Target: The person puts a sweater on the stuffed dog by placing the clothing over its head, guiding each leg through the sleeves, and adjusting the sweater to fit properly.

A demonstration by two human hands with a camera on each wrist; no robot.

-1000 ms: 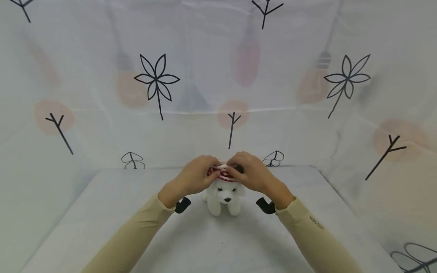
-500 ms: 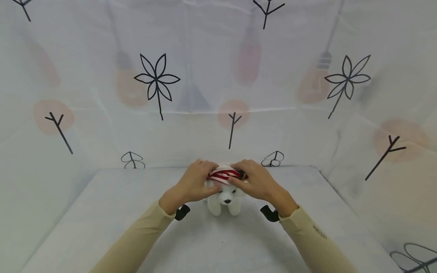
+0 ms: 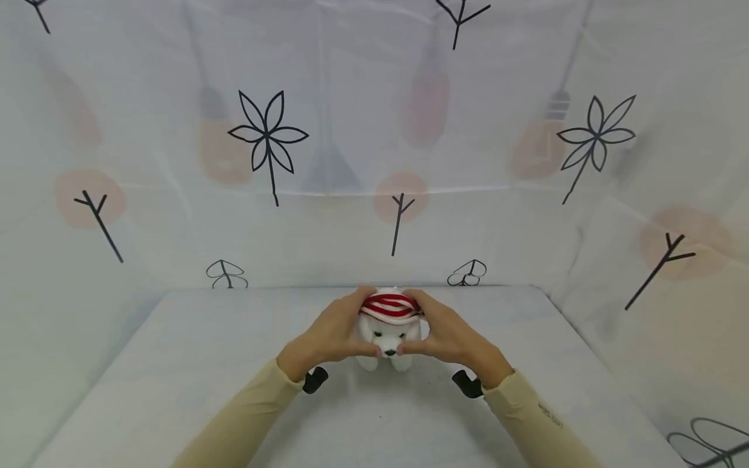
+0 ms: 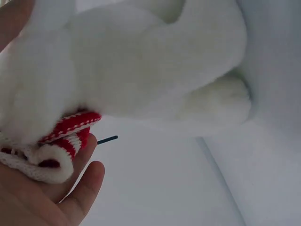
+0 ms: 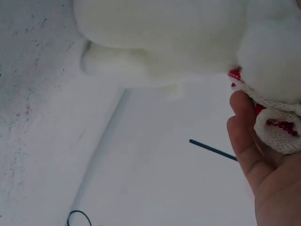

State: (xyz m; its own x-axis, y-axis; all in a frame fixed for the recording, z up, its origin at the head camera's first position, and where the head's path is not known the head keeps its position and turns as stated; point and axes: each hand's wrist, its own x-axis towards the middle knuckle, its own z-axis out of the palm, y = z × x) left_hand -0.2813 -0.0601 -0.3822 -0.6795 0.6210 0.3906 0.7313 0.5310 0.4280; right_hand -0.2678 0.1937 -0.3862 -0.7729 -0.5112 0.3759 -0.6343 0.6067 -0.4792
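A white plush dog (image 3: 381,335) stands on the table, facing the head camera. On its head is a red-and-white striped knitted hat (image 3: 391,309). My left hand (image 3: 333,333) and right hand (image 3: 455,331) grip the hat from either side. Both thumbs lie across the dog's cheeks, tips beside its black nose, while the fingers reach back along the hat. In the left wrist view, the fingers lie behind the hat's rolled edge (image 4: 61,165). The right wrist view has the knitted edge (image 5: 263,134) against the right fingers. Most of the dog's back is hidden in the head view.
The table (image 3: 374,422) has a pale cover, and its far edge meets a patterned cloth backdrop (image 3: 322,227) close behind the dog. More cloth hangs along both sides. A black wrist mount (image 3: 315,380) shows under the left wrist, another mount (image 3: 467,385) under the right.
Both hands have come down and toward me around the dog's head, bringing the hat lower. Thumbs have dropped from the hat to the muzzle, and the stripes now show across the front.
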